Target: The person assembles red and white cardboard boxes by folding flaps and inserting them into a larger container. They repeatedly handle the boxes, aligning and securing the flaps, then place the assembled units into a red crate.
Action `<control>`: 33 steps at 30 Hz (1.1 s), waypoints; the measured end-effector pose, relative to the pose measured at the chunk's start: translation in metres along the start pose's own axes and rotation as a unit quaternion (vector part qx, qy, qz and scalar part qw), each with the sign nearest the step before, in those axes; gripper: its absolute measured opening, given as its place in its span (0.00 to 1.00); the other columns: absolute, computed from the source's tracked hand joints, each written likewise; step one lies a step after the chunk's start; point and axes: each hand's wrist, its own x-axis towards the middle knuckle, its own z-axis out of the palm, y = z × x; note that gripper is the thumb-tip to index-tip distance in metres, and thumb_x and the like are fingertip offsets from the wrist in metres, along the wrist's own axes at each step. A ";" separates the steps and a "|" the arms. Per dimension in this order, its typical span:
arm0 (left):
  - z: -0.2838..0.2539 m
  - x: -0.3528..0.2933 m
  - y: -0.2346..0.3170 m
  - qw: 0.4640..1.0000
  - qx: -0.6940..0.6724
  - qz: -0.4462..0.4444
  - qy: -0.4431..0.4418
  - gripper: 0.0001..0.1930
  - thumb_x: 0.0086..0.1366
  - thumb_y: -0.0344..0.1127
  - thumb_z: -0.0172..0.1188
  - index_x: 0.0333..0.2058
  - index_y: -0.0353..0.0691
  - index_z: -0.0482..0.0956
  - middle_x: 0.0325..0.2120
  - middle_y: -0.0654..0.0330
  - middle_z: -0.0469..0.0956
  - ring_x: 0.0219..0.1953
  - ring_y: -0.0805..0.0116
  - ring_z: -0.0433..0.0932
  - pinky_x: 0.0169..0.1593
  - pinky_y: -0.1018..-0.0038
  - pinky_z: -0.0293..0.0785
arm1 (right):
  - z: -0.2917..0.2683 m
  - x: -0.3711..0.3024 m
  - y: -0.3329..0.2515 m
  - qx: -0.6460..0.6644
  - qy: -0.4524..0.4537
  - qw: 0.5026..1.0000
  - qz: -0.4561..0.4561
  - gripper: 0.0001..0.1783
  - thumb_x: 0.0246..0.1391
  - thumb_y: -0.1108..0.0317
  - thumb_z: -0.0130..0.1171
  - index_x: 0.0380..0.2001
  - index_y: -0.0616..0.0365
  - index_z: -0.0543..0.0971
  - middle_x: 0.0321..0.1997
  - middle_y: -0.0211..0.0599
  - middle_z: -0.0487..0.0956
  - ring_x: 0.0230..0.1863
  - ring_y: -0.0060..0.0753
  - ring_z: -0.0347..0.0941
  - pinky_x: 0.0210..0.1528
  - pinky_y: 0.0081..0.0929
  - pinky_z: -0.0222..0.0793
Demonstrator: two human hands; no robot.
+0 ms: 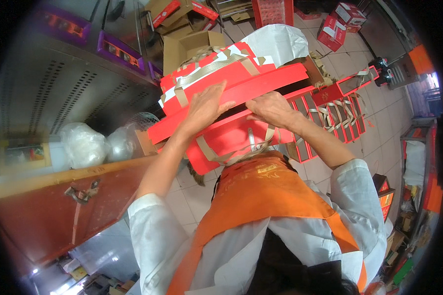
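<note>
Just ahead of my orange apron lies a long red cardboard box (275, 80), with a dark gap along its near side. Flat on its red panel rests my left hand (209, 104), fingers stretched and thumb spread toward the gap. My right hand (272, 109) is closed over the edge at the gap; its fingertips are partly hidden. Nearer to me is a red box part (226, 135) with a beige ribbon handle (206, 147). Beyond the long box sit red and white box pieces (202, 73) with a ribbon across them and a white sheet (278, 42).
To the right, several red boxes with ribbon handles (332, 115) stand in a row on the tiled floor (384, 128). An opened brown carton (189, 46) is behind the work. On the left are a reddish-brown cabinet (44, 211) and plastic-wrapped bundles (83, 144). Shelving lines the far right.
</note>
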 end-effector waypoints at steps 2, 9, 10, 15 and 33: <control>0.001 0.004 0.004 0.998 0.046 -0.041 -0.007 0.26 0.60 0.51 0.55 0.47 0.34 0.68 0.45 0.47 0.73 0.48 0.51 0.71 0.48 0.61 0.68 | -0.001 -0.003 -0.001 -0.003 -0.025 1.000 0.018 0.18 0.41 0.56 0.64 0.24 0.55 0.69 0.21 0.35 0.72 0.27 0.39 0.74 0.31 0.34 0.68; 0.027 0.022 0.007 0.964 0.206 -0.064 0.152 0.15 0.55 0.46 0.61 0.29 0.42 0.69 0.22 0.59 0.76 0.27 0.60 0.77 0.28 0.65 0.72 | 0.003 -0.007 0.000 0.015 0.146 0.987 -0.064 0.17 0.45 0.53 0.63 0.26 0.53 0.70 0.21 0.31 0.66 0.25 0.33 0.66 0.29 0.28 0.66; 0.029 0.023 0.003 0.966 0.204 -0.067 0.142 0.14 0.54 0.46 0.61 0.28 0.43 0.70 0.22 0.59 0.76 0.27 0.61 0.78 0.29 0.66 0.73 | -0.001 -0.007 0.000 0.061 0.141 0.987 -0.054 0.13 0.46 0.60 0.64 0.28 0.55 0.73 0.25 0.33 0.70 0.29 0.34 0.70 0.32 0.29 0.68; 0.031 0.018 -0.009 0.970 0.152 0.018 0.190 0.14 0.53 0.44 0.63 0.26 0.42 0.70 0.20 0.60 0.75 0.25 0.60 0.77 0.28 0.65 0.73 | -0.055 -0.025 0.030 0.098 0.324 0.940 -0.038 0.11 0.45 0.76 0.62 0.34 0.60 0.76 0.39 0.40 0.77 0.40 0.36 0.75 0.42 0.30 0.71; 0.033 0.017 -0.003 0.978 0.094 0.080 0.166 0.14 0.53 0.44 0.63 0.25 0.41 0.71 0.18 0.57 0.73 0.22 0.59 0.75 0.26 0.66 0.71 | -0.037 -0.051 0.126 0.171 -0.064 0.903 0.388 0.25 0.51 0.74 0.57 0.51 0.57 0.62 0.38 0.51 0.76 0.42 0.50 0.74 0.42 0.42 0.68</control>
